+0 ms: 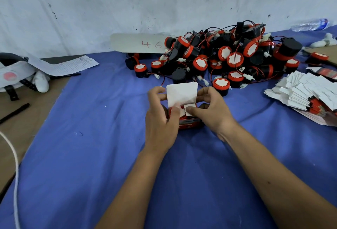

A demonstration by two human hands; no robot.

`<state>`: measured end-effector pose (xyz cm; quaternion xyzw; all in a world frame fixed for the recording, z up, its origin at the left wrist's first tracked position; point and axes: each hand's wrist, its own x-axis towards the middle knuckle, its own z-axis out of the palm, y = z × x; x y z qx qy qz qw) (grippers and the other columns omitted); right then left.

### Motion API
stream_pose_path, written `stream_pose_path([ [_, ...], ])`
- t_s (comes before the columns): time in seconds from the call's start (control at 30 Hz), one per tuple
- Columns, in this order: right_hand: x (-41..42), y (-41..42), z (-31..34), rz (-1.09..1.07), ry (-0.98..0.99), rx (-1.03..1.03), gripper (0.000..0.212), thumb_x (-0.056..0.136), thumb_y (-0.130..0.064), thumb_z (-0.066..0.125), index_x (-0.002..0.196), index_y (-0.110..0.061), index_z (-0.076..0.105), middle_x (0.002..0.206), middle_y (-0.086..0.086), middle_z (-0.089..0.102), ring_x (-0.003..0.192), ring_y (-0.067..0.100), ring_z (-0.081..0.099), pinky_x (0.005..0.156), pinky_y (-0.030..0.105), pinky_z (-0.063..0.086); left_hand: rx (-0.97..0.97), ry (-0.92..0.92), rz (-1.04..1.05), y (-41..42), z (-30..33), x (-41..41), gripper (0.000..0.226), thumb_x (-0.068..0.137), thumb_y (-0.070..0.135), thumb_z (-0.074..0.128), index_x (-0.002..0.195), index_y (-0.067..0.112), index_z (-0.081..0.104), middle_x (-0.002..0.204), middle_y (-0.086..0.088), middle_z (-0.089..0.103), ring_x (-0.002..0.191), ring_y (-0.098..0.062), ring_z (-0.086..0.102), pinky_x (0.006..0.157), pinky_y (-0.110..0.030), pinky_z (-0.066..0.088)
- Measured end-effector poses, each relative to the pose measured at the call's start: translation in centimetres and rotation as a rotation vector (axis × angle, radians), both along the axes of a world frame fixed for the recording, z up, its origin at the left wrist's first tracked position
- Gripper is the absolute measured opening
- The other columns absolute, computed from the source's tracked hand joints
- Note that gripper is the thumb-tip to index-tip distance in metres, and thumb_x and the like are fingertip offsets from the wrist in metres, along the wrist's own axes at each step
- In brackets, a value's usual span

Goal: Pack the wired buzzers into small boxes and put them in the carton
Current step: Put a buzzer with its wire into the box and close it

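**Closing a small box over one buzzer**

Taking the small box (188, 119) as the landmark and going left to right: well to its left, at the edge of the blue cloth (91, 137) covering the table, lie a printed sheet (63, 66) and a black pen (15, 112), set aside where they do not crowd the work.

The left hand (162, 117) grips the box from its left side, fingers curled round the wall and the thumb pressing near the base of the tall white lid flap (182, 94). That grip probably steadies the box so the flaps can be folded. Inside the open top, a buzzer (177, 112) shows red and white, already seated, partly hidden by the thumbs.

The right hand (209, 108) clamps the box from its right side, its thumb pushing a small side flap (190, 110) inward over the buzzer. Side flaps go down first so the lid can tuck over them; the lid stands upright for that reason, I judge.

Behind the box and to its right sits the heap of loose buzzers (228, 55), close enough to reach. Further right lies a stack of flat unfolded boxes (306, 93), the next supplies at hand. No carton can be told apart with certainty.
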<state>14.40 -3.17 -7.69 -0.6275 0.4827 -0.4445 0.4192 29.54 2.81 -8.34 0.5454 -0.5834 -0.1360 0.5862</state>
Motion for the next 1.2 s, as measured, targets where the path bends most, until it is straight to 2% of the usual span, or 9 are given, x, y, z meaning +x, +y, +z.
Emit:
stream_pose_path([
  [0.17, 0.0, 0.4, -0.1, 0.086, -0.021, -0.11, 0.058, 0.086, -0.009, 0.078, 0.121, -0.048, 0.052, 0.103, -0.011, 0.071, 0.064, 0.013, 0.06, 0.068, 0.033, 0.058, 0.182, 0.401, 0.007, -0.5, 0.0, 0.7, 0.022, 0.106, 0.017, 0.044, 0.118, 0.027, 0.06, 0.104, 0.008, 0.073, 0.096, -0.023, 0.071, 0.068, -0.032, 0.057],
  [0.27, 0.0, 0.5, -0.2, 0.097, 0.007, -0.213, 0.052, 0.086, -0.006, 0.076, 0.115, -0.047, 0.061, 0.103, -0.01, 0.07, 0.057, 0.006, 0.043, 0.067, 0.035, 0.055, 0.231, 0.351, -0.039, -0.4, 0.1, 0.6, 0.028, 0.1, 0.009, 0.058, 0.107, 0.035, 0.065, 0.106, 0.008, 0.074, 0.1, -0.019, 0.072, 0.08, -0.041, 0.061],
  [0.47, -0.1, 0.3, -0.4, 0.102, 0.056, -0.227, 0.036, 0.085, -0.006, 0.076, 0.093, -0.04, 0.068, 0.085, -0.009, 0.066, 0.065, 0.024, 0.049, 0.076, 0.038, 0.054, 0.219, 0.22, -0.043, -0.7, 0.0, 0.7, 0.032, 0.091, -0.004, 0.06, 0.102, 0.024, 0.069, 0.1, 0.007, 0.074, 0.088, -0.023, 0.069, 0.077, -0.045, 0.06],
  [0.63, 0.0, 0.3, -0.2, 0.145, -0.034, -0.144, 0.033, 0.085, 0.002, 0.074, 0.085, -0.03, 0.069, 0.071, -0.017, 0.068, 0.053, 0.005, 0.043, 0.054, 0.025, 0.047, 0.212, 0.182, -0.045, -0.7, 0.0, 0.7, 0.036, 0.091, -0.005, 0.059, 0.098, 0.028, 0.072, 0.097, 0.009, 0.074, 0.08, -0.031, 0.067, 0.072, -0.052, 0.059],
  [0.73, 0.0, 0.0, -0.2, 0.145, -0.083, -0.066, 0.028, 0.086, 0.005, 0.074, 0.084, -0.023, 0.071, 0.072, -0.009, 0.069, 0.055, 0.013, 0.047, 0.059, 0.035, 0.049, 0.202, 0.194, -0.063, -0.7, -0.1, 0.9, 0.033, 0.093, -0.004, 0.061, 0.095, 0.026, 0.075, 0.093, 0.008, 0.076, 0.08, -0.026, 0.07, 0.071, -0.046, 0.061],
  [0.83, 0.1, 0.1, -0.4, 0.159, -0.107, -0.078, 0.027, 0.086, 0.004, 0.074, 0.082, -0.023, 0.072, 0.082, -0.001, 0.075, 0.07, 0.04, 0.06, 0.068, 0.049, 0.056, 0.199, 0.239, -0.097, -0.7, -0.1, 1.2, 0.035, 0.091, -0.006, 0.064, 0.088, 0.026, 0.078, 0.095, 0.006, 0.078, 0.087, -0.025, 0.072, 0.077, -0.047, 0.062],
  [0.93, 0.0, 0.4, -0.6, 0.197, -0.112, -0.111, 0.029, 0.089, 0.001, 0.073, 0.081, -0.027, 0.074, 0.094, 0.001, 0.077, 0.086, 0.035, 0.07, 0.076, 0.036, 0.061, 0.202, 0.25, -0.105, -0.7, -0.2, 1.3, 0.043, 0.087, -0.012, 0.063, 0.084, 0.028, 0.078, 0.102, 0.005, 0.078, 0.09, -0.03, 0.072, 0.078, -0.05, 0.063],
  [1.0, -0.6, 0.3, -0.6, 0.242, -0.058, -0.11, 0.022, 0.09, -0.002, 0.07, 0.09, -0.023, 0.076, 0.102, 0.008, 0.076, 0.094, 0.041, 0.067, 0.084, 0.045, 0.059, 0.193, 0.211, -0.098, -0.7, -0.2, 1.4, 0.046, 0.084, -0.016, 0.062, 0.084, 0.027, 0.079, 0.103, 0.004, 0.077, 0.085, -0.029, 0.07, 0.074, -0.048, 0.063],
  [1.2, -2.3, 0.4, 0.2, 0.465, 0.033, -0.088, 0.033, 0.083, -0.04, 0.074, 0.111, -0.025, 0.073, 0.119, 0.001, 0.066, 0.112, 0.021, 0.063, 0.096, 0.036, 0.053, 0.166, 0.116, -0.071, -0.7, -0.1, 1.6, 0.051, 0.073, -0.023, 0.053, 0.088, 0.017, 0.081, 0.096, 0.009, 0.077, 0.072, 0.0, 0.063, 0.066, -0.012, 0.048],
])
